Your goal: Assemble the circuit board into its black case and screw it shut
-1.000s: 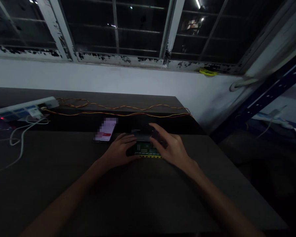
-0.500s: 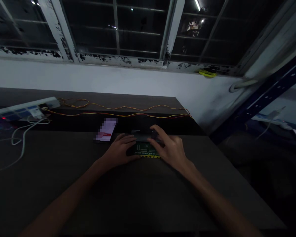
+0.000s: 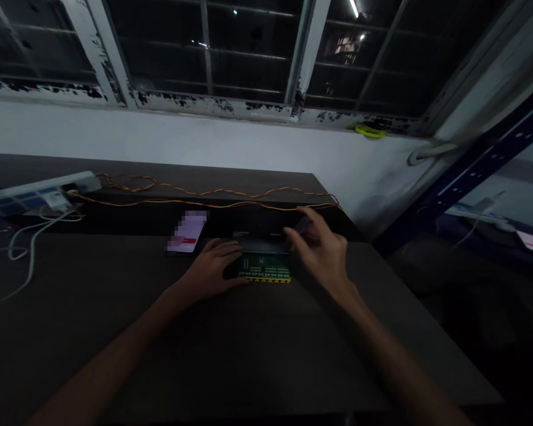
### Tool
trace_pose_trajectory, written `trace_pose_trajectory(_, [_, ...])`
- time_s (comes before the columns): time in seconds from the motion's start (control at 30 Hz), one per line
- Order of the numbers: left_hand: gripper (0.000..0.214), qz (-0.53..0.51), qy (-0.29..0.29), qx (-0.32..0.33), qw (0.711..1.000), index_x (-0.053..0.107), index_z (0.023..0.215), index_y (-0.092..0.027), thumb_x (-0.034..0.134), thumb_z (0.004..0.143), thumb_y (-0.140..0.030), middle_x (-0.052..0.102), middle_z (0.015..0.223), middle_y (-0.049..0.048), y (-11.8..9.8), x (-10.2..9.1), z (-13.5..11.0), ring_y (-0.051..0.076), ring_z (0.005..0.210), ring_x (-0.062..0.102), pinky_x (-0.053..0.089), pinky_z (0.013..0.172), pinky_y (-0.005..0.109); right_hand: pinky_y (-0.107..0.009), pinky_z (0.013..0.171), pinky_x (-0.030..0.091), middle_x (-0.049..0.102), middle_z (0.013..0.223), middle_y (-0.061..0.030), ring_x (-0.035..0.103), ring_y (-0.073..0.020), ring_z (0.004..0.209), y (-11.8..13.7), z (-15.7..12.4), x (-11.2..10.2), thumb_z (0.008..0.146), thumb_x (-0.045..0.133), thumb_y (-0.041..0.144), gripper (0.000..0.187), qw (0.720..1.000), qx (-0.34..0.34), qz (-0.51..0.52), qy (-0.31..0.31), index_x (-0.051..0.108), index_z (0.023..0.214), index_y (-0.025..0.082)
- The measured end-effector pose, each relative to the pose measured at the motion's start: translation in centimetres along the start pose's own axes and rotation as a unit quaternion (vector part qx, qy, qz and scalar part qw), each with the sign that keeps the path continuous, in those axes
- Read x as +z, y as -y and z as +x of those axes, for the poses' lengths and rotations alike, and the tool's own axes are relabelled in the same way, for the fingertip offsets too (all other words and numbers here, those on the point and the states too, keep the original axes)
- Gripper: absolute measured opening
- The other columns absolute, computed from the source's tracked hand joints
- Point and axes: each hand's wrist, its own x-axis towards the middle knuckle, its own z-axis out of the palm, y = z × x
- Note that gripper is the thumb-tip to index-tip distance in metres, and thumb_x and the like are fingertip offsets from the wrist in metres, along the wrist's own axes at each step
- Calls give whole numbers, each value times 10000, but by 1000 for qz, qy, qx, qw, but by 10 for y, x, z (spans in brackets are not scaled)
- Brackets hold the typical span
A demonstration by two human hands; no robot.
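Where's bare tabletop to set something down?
Bare tabletop shows between left forearm and right forearm, nearer than the green circuit board; right of the latter forearm; and between white cable and left forearm. Crowded: around the board, with left hand, right hand and phone close by.

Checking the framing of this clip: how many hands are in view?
2. The left hand lies at the left end of the green circuit board; the right hand is just past its right end. No others show, though darkness might hide some.

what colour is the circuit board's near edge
The near edge is yellow with dark marks; head view shows it.
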Motion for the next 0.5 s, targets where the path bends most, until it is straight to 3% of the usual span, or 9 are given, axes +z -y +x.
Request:
trace_pose_trajectory(0.23, [566, 6, -5, 14, 1000, 638, 1208, -163, 659, 820, -575, 627, 1304, 127, 2, 2, -1, 300, 1239, 556, 343, 1095, 524, -309, 591, 526, 683, 621, 8, 665, -185, 562, -44, 10, -14, 867, 586, 416, 483, 998, 48, -33, 13, 572, 1286, 176])
trace_pose_trajectory(0.5, [566, 1, -9, 15, 1000, 637, 1208, -162, 651, 825, -579, 625, 1306, 131, 2, 1, -1, 300, 1246, 553, 338, 1101, 527, -306, 539, 492, 664, 603, -16, 626, -188, 516, -51, 12, -17, 871, 573, 429, 493, 995, 74, -51, 53, 583, 1282, 156])
